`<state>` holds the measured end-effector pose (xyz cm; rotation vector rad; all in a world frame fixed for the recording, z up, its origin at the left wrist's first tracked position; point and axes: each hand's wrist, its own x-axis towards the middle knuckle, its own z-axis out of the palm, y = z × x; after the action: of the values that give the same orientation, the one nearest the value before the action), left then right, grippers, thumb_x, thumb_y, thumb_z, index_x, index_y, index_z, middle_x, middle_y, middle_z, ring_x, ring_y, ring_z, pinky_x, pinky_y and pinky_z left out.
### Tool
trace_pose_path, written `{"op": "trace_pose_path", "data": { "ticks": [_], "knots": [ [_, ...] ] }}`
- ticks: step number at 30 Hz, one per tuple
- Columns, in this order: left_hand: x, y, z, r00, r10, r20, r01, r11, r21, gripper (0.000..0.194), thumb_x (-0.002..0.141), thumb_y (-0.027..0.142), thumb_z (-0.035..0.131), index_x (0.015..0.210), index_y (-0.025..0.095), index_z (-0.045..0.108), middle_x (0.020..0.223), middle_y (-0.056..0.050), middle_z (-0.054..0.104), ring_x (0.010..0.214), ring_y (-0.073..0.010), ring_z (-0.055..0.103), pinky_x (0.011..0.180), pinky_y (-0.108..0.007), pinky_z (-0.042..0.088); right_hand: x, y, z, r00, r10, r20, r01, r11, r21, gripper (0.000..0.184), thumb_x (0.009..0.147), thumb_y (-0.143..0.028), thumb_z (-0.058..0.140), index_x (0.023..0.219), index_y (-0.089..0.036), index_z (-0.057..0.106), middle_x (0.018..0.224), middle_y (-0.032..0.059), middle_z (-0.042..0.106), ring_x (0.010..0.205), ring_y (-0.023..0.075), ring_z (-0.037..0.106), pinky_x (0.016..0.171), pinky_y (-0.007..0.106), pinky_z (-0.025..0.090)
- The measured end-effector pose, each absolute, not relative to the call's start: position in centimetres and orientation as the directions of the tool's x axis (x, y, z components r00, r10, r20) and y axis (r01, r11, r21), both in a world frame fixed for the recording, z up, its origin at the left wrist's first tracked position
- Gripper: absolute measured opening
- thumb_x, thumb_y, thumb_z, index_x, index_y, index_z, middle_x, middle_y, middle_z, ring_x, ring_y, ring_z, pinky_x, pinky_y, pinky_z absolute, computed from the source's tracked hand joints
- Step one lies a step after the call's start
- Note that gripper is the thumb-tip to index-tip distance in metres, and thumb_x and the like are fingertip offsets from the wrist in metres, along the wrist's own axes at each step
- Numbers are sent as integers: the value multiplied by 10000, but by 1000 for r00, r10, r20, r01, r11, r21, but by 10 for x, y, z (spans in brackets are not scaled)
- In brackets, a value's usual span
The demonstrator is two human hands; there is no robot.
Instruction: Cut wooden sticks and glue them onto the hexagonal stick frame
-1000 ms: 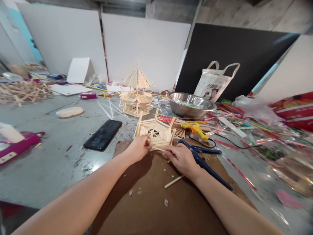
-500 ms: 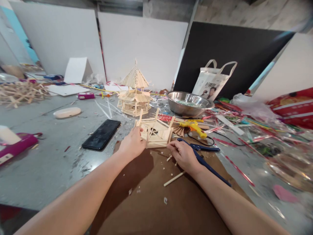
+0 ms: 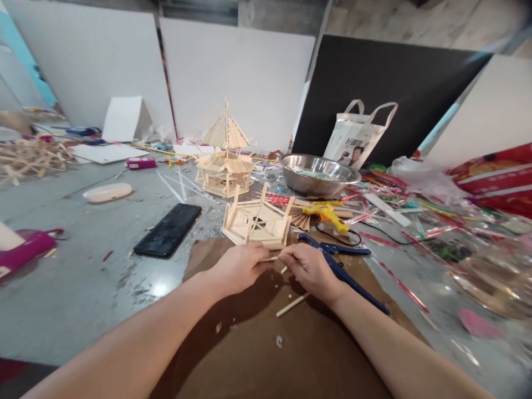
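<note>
A short thin wooden stick spans the gap between my two hands, just in front of a six-sided wooden stick frame with upright posts. My left hand is closed on the stick's left end. The fingers of my right hand pinch its other end. Under and beside my right hand, a loose stick lies on the brown board, and a shorter stick piece shows by the fingertips. Blue-handled cutters lie just right of my right hand.
Behind the frame stands a stick pavilion with a pointed roof. A black phone lies to the left. On the right are a yellow glue gun, a steel bowl, a white bag and scattered plastic strips.
My left hand has come away from the stick frame and moved nearer to me, meeting my right hand. The short stick, earlier at the frame's near edge, is now held between both hands.
</note>
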<state>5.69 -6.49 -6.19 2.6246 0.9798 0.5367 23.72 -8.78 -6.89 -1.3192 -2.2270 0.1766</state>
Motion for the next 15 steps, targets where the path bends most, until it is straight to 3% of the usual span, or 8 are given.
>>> {"op": "trace_pose_path", "data": {
  "ticks": [5,10,15],
  "knots": [
    [57,-65,-61,724,669,166,577,-720,385,310,781,386,355,744,183,587,739,-41,598,673,-151,540,591,-226,371,237,-87,-69,-375,847,375,775,509,-375,289,811,-355,339,707,-190,551,626,9,575,608,111,489,588,213,326],
    [57,-64,-66,705,690,161,583,-694,422,267,803,318,324,838,192,557,831,-35,614,742,-162,550,623,-238,382,235,-87,-68,-414,861,296,767,505,-395,301,811,-377,324,744,-192,551,630,1,587,594,104,509,557,197,323],
    [56,-57,-71,690,709,149,606,-677,416,266,803,289,323,759,179,562,740,-32,595,688,-145,536,603,-227,378,248,-75,-73,-218,934,283,858,322,-400,322,803,-403,304,764,-197,547,640,6,590,579,115,524,520,197,328]
  ]
}}
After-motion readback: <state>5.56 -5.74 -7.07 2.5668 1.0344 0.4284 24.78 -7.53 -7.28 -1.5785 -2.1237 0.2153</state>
